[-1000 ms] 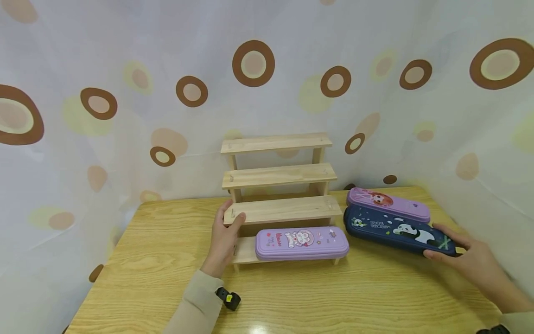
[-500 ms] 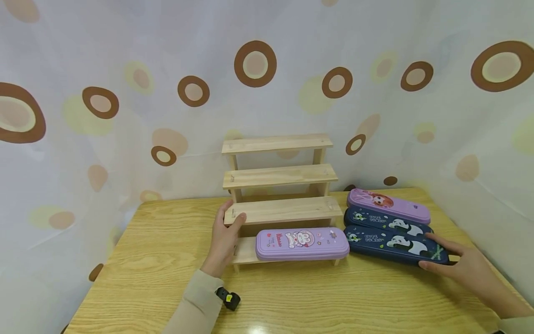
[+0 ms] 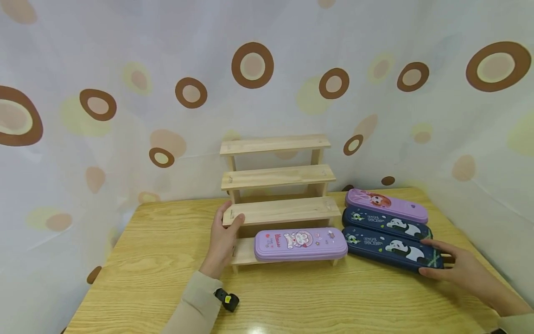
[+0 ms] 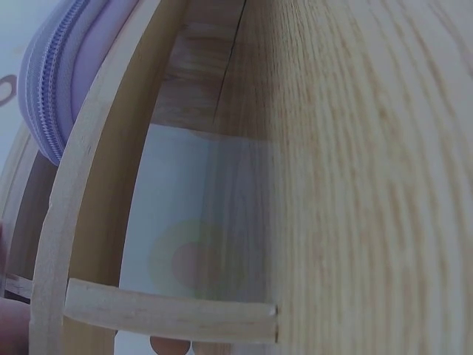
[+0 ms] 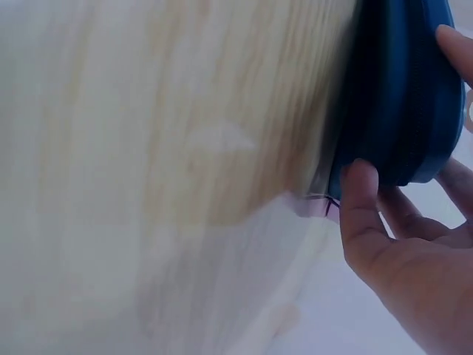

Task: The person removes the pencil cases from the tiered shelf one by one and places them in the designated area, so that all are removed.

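Since a second ago the front panda case has shifted toward the near edge of the table and slightly left, baring more of the matching rear panda case behind it. The right hand grips the front case by its right end, fingers partly closed, the thumb at the near side and a finger on the far side; whether the case rests fully on the wood I cannot tell. The rear panda case lies close along it, and beyond that sits a lilac case with a girl print. The left hand stays at the left end of the wooden stand, pinching its second shelf from the bottom, thumb on top and the other fingers round the end. On the lowest of the four shelves lies a lilac case with a rabbit print, its right end reaching past the board. A cloth with brown rings hangs behind
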A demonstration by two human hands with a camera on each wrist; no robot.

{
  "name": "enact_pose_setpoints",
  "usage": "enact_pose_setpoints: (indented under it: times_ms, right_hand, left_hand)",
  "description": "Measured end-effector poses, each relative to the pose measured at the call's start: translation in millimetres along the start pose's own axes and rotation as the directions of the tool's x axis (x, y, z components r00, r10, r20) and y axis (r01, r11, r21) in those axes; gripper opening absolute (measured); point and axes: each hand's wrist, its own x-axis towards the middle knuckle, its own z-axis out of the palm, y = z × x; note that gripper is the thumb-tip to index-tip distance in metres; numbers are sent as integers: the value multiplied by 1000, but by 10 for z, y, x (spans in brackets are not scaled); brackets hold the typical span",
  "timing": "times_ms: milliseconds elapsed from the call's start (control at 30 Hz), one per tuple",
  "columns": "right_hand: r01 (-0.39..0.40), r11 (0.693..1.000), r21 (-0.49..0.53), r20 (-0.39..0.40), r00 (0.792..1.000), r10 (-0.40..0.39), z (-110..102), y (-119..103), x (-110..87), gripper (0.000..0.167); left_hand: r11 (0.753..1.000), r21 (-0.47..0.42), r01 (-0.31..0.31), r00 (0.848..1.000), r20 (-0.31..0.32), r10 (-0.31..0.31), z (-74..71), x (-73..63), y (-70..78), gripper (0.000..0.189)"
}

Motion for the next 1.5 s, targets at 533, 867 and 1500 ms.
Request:
enact_pose_setpoints:
  times_ms: [533,867,1500]
  right_hand:
    - [11,999,37,38,999,-13,-6,27,-24,75]
    - [113,992,48,-104,989,-108,-2,-30,-56,64]
    - [342,922,181,-174,934,-312,244,-566,70,44]
  left_hand:
    - [999,-5,54,998,14,-54,43,-166,313,61]
    - [998,-13,66,998,22,-65,31,-178,321,62]
    - [999,-6,33,999,15,-33,5,-39,75,61]
